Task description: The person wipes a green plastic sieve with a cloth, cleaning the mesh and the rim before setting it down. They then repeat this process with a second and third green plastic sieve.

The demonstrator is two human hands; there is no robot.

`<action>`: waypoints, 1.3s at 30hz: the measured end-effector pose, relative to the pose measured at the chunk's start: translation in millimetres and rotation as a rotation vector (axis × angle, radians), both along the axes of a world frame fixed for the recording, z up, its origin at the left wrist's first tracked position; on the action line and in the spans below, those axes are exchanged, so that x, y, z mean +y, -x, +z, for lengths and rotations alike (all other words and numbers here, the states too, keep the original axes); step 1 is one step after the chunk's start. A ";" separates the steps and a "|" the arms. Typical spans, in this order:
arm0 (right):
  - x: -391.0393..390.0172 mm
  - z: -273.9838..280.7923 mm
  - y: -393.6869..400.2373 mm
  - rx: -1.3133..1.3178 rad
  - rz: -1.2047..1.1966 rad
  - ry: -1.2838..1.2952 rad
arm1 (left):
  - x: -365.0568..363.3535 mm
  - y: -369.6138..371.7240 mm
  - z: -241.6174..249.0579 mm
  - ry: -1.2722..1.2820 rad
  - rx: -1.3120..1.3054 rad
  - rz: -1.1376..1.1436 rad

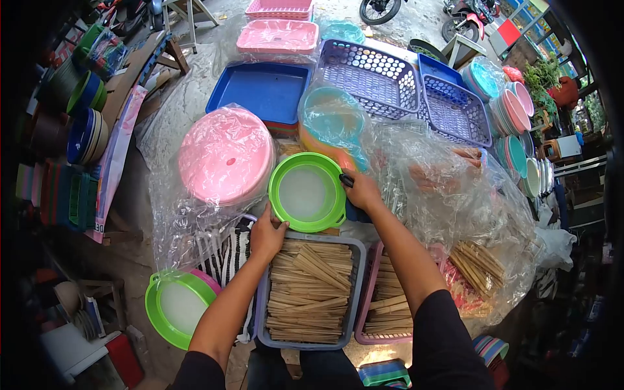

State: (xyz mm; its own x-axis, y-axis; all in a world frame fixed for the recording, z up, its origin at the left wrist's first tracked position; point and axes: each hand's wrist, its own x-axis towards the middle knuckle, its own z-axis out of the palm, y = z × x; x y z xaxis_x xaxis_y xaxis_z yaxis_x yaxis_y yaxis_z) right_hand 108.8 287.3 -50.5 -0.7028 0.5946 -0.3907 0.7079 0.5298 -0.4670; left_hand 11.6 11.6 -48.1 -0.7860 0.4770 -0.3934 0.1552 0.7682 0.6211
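Sitting between the two hands, a green sieve (307, 193) with a pale mesh is held just above a grey basket (261, 311) filled with flat bamboo sticks (309, 309). Its lower left rim is grasped by the left hand (267, 235), with the thumb laid toward the rim. By the right hand (361, 192), a short black object, perhaps a marker, is gripped in curled fingers at the sieve's right rim; whether the rim is also pinched cannot be told.

At the lower left, a second green sieve (182, 308) is seen beside a striped cloth (235, 255). More sticks are held in a pink basket (383, 337) to the right of the grey one. Beyond the hands, a plastic-wrapped pink tub (224, 155), a blue tray (259, 91) and purple baskets (370, 77) are laid out.

The only writing that can be made out is what looks like "30", printed on the end of a banner (121, 153) at the left. No brand can be read on the green sieve, and any lettering on the black object (346, 180) is too small to tell.
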 end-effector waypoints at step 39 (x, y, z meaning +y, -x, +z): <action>-15.6 -83.5 12.0 0.020 0.256 -0.355 | 31.6 25.4 -33.7 0.270 -0.038 -0.071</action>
State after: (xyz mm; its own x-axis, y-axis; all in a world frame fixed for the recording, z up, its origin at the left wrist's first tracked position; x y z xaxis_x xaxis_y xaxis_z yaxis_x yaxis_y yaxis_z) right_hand 96.8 271.7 -134.1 -0.8503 0.4951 -0.1784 0.5255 0.8171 -0.2370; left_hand -13.9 43.3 -81.8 -0.7367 0.4046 -0.5419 0.1955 0.8945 0.4021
